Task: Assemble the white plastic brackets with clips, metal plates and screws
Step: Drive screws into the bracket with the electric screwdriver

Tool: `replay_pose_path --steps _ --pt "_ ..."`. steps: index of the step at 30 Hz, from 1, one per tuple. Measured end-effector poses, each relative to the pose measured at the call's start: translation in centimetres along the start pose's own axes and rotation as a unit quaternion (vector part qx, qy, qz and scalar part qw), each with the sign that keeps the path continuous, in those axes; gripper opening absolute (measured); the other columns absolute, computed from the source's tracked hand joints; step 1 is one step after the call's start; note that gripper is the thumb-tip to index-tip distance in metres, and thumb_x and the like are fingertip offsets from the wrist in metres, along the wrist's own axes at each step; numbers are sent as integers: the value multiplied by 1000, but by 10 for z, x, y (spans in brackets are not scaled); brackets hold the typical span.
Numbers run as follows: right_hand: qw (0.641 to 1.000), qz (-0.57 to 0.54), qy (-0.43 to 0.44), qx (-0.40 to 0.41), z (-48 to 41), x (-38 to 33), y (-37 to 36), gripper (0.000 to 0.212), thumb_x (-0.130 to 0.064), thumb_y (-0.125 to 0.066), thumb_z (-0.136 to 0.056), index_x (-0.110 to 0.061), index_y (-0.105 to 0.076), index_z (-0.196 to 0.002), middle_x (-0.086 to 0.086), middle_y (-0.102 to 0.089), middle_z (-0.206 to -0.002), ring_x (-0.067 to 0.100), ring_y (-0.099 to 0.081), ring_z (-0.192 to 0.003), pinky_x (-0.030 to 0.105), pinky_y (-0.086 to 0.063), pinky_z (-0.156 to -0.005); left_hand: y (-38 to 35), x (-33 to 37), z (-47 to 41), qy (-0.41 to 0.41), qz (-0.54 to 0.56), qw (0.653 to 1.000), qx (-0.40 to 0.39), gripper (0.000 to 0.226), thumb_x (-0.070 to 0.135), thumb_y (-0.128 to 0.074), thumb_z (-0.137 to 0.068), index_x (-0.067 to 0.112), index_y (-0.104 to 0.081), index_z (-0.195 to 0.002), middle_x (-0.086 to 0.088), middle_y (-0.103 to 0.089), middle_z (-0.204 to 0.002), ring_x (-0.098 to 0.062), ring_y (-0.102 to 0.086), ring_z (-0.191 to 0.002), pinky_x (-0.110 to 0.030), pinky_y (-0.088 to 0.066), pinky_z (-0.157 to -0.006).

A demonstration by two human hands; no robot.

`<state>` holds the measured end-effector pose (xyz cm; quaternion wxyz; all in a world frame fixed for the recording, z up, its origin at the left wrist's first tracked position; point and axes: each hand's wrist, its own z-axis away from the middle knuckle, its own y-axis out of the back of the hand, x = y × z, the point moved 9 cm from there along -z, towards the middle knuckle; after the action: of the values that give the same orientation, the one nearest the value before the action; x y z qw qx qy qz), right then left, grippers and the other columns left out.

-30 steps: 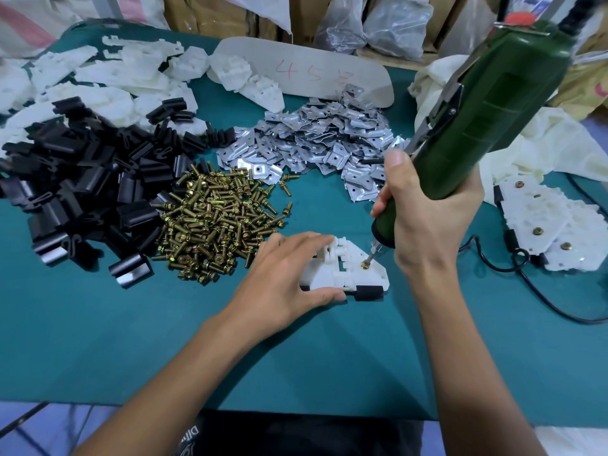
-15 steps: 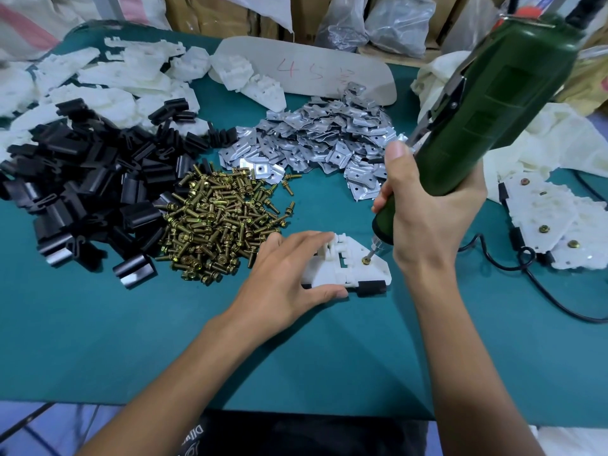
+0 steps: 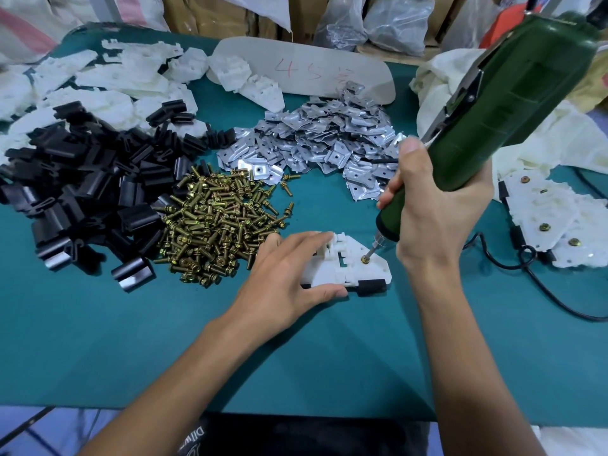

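We count one green screwdriver (image 3: pixel 513 103), one white bracket (image 3: pixel 329 271) under its bit with one screw (image 3: pixel 364 259) in it, four screw heads (image 3: pixel 544 227) showing on the finished brackets (image 3: pixel 559 212) — and one heap each of loose screws (image 3: pixel 214 225), black clips (image 3: pixel 82 192), metal plates (image 3: pixel 322 139) and bare brackets (image 3: pixel 108 87), all too many to tally.

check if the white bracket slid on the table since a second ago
No, the white bracket keeps its place beside the brass screw pile.

Teal tabletop (image 3: pixel 98 340): black clips (image 3: pixel 82 192) piled left, brass screws (image 3: pixel 214 225) just beside them, metal plates (image 3: pixel 322 143) behind the screws, loose white brackets (image 3: pixel 98 83) far left. One bracket (image 3: pixel 348 268) lies centre. Screwed brackets (image 3: pixel 559 218) and a black cable (image 3: pixel 543 284) at right.
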<state>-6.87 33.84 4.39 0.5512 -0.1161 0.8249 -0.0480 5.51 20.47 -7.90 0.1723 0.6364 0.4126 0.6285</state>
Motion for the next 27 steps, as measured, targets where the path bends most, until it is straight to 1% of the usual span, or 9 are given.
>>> replay_pose_path --steps 4,10,13,16,18,20,23,25,27 --pt "1000 -5 1 3 1 0 0 26 -26 -80 -84 -25 -55 -87 -4 -58 -65 21 -51 -43 28 -47 -46 1 0 -1 0 2 1000 1 82 79 -58 -74 41 -44 -145 33 -41 -135 -11 -32 -107 -24 -33 -93" --pt "1000 -3 3 -11 1 0 -1 21 -25 -79 -84 -26 -58 -88 1 -56 -64 22 -50 -45 31 -49 -46 2 1 0 -4 10 1000 2 82 79 -59 -73 41 -44 -144 33 -43 -136 -12 -33 -104 -20 -32 -92" --pt "1000 2 12 -12 2 -4 -2 24 -26 -81 -85 -25 -57 -89 0 -56 -64 24 -50 -46 32 -49 -46 3 1 -1 10 17 1000 -4 81 77 -62 -73 42 -44 -144 28 -45 -138 -11 -33 -104 -24 -34 -94" --pt "1000 -11 14 1 2 -8 3 28 -28 -82 -83 -21 -56 -89 2 -58 -65 25 -51 -47 31 -49 -48 4 2 -2 44 4 999 -8 82 75 -65 -72 43 -40 -143 23 -46 -136 -8 -29 -107 -24 -32 -96" --pt "999 -22 20 11 -1 -14 10 33 -30 -83 -83 -13 -56 -91 4 -58 -66 23 -52 -45 31 -50 -48 8 2 -6 74 -61 995 -14 89 81 -61 -69 43 -30 -144 14 -48 -132 -11 -31 -111 -26 -31 -97" --pt "999 -27 37 20 -5 -23 18 35 -31 -84 -82 -12 -56 -92 6 -56 -66 22 -52 -45 31 -49 -48 18 9 -13 78 -172 982 -18 101 92 -45 -64 39 -18 -145 4 -56 -123 -21 -41 -113 -34 -34 -97" --pt "998 -32 55 27 -9 -35 27 34 -33 -85 -82 -16 -57 -92 11 -53 -68 23 -51 -46 31 -49 -50 24 24 -21 72 -270 959 -37 109 99 -27 -65 30 -13 -148 5 -69 -94 -28 -56 -108 -42 -36 -95" --pt "998 -24 55 31 -9 -36 31 34 -34 -85 -83 -17 -56 -92 10 -53 -68 23 -51 -45 31 -49 -50 19 29 -21 73 -300 949 -69 99 94 -25 -75 24 -22 -146 6 -66 -77 -25 -63 -98 -41 -36 -93" --pt "998 -16 57 30 -8 -36 35 31 -33 -84 -83 -20 -56 -89 5 -55 -65 22 -52 -43 31 -48 -48 19 32 -22 81 -299 947 -86 80 86 -23 -84 24 -47 -129 4 -67 -76 -23 -66 -89 -39 -37 -94"
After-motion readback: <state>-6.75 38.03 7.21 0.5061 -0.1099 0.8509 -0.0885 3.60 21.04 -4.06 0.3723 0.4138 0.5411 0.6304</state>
